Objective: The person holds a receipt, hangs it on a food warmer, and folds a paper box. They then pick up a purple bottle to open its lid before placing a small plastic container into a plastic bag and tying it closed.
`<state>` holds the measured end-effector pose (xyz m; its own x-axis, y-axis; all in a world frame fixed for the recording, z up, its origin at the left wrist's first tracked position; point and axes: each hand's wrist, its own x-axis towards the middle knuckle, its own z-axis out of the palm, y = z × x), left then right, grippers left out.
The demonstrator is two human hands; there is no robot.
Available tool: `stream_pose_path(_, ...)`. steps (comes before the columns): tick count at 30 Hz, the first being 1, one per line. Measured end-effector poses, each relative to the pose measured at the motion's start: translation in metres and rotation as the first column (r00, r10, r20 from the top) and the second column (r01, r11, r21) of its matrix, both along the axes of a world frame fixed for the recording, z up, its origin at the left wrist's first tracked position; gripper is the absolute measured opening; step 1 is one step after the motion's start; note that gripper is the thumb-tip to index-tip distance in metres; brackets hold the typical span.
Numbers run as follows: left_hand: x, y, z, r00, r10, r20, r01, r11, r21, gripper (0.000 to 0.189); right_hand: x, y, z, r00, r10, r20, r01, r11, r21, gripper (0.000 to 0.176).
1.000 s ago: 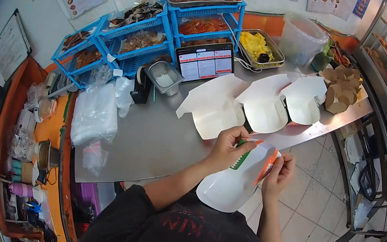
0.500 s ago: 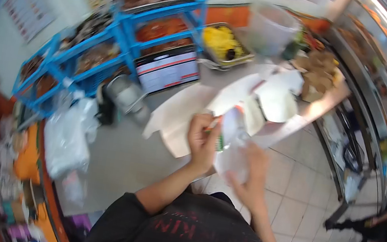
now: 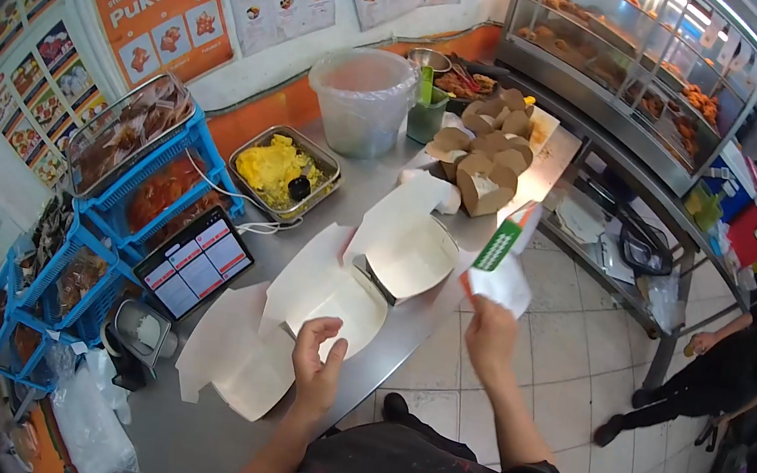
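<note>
My right hand [image 3: 491,342] is closed on the edge of a white paper takeaway box [image 3: 507,289] with a green and orange printed side, held out past the counter edge above the floor. My left hand [image 3: 317,363] is empty, its fingers loosely curled and the thumb apart. It hovers over the front edge of a white takeaway box [image 3: 343,302] with its lid folded back. Another open white box [image 3: 414,260] stands beyond it, and a third [image 3: 252,375] lies nearer, left of my left hand. Both show bare white insides.
Along the steel counter [image 3: 171,422] stand blue racks [image 3: 142,199], a tablet [image 3: 194,262], a tray of yellow food [image 3: 254,207], a plastic-lined bucket [image 3: 360,100] and brown boxes [image 3: 486,179]. A lit food cabinet [image 3: 613,66] is behind; a person in black [image 3: 725,361] stands right.
The view has swung right. My hands have moved apart: the right now carries the printed box off to the right, and the left has let go of it and moved over the open boxes.
</note>
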<state>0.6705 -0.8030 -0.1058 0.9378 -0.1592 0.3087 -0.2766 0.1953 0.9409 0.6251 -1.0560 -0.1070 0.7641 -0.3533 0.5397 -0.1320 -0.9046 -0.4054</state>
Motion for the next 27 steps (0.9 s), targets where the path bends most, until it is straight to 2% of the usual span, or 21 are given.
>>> stream_pose_path(1,0.005,-0.002,-0.003,0.998,-0.025,0.056,0.012,0.975,0.222,0.032,0.014,-0.020,-0.003,0.998,-0.034,0.044,0.035,0.999,-0.006,0.020)
stream_pose_path(2,0.009,-0.004,-0.004,0.993,-0.061,0.100,0.012,0.901,0.434,0.032,0.027,-0.036,-0.005,0.998,-0.060,0.034,0.061,0.998,-0.011,0.016)
stream_pose_path(3,0.015,-0.014,0.002,0.974,-0.115,0.195,-0.018,0.820,0.573,0.035,0.042,-0.051,-0.012,0.997,-0.067,0.041,0.067,0.998,-0.001,0.016)
stream_pose_path(5,0.036,-0.039,-0.001,0.922,-0.286,0.260,0.007,0.686,0.728,0.043,0.066,-0.072,-0.028,0.997,-0.059,0.040,0.058,0.998,0.019,0.016)
stream_pose_path(6,0.050,-0.052,-0.006,0.927,-0.275,0.256,0.000,0.680,0.733,0.043,0.076,-0.079,-0.033,0.999,-0.044,0.011,0.044,0.999,0.021,0.018)
stream_pose_path(8,0.079,-0.073,-0.028,0.761,-0.420,0.494,-0.232,0.535,0.812,0.052,0.090,-0.084,-0.043,1.000,-0.021,-0.014,0.021,0.999,0.027,0.019)
stream_pose_path(9,0.092,-0.075,-0.046,0.763,-0.417,0.495,-0.239,0.529,0.814,0.052,0.095,-0.083,-0.049,1.000,0.011,-0.011,-0.011,1.000,0.021,0.020)
stream_pose_path(11,0.113,-0.077,-0.076,0.783,-0.446,0.434,-0.270,0.384,0.883,0.053,0.100,-0.078,-0.052,0.999,0.047,-0.004,-0.047,0.999,0.017,0.021)
stream_pose_path(12,0.113,-0.074,-0.077,0.785,-0.442,0.435,-0.273,0.383,0.883,0.053,0.101,-0.073,-0.050,0.998,0.068,0.001,-0.068,0.997,0.022,0.017)
stream_pose_path(14,0.110,-0.061,-0.078,0.902,-0.367,0.226,-0.151,0.222,0.963,0.049,0.107,-0.068,-0.052,0.996,0.090,0.006,-0.090,0.996,0.028,0.013)
stream_pose_path(16,0.105,-0.046,-0.080,0.903,-0.343,0.259,-0.178,0.249,0.952,0.044,0.112,-0.062,-0.063,0.983,0.168,0.079,-0.167,0.986,-0.020,0.028)
stream_pose_path(18,0.099,-0.031,-0.078,0.923,-0.297,0.246,-0.153,0.301,0.941,0.041,0.123,-0.057,-0.071,0.977,0.202,0.064,-0.201,0.979,-0.017,0.026)
stream_pose_path(20,0.096,-0.020,-0.078,0.930,-0.280,0.238,-0.150,0.302,0.941,0.040,0.137,-0.056,-0.085,0.970,0.235,0.060,-0.234,0.972,-0.018,0.024)
stream_pose_path(22,0.095,-0.013,-0.077,0.934,-0.266,0.237,-0.152,0.304,0.940,0.039,0.154,-0.055,-0.103,0.909,0.273,-0.314,-0.267,0.962,0.062,0.016)
stream_pose_path(27,0.091,-0.001,-0.075,0.938,-0.248,0.242,-0.151,0.334,0.930,0.038,0.186,-0.041,-0.108,0.877,0.401,-0.264,-0.371,0.915,0.157,0.020)
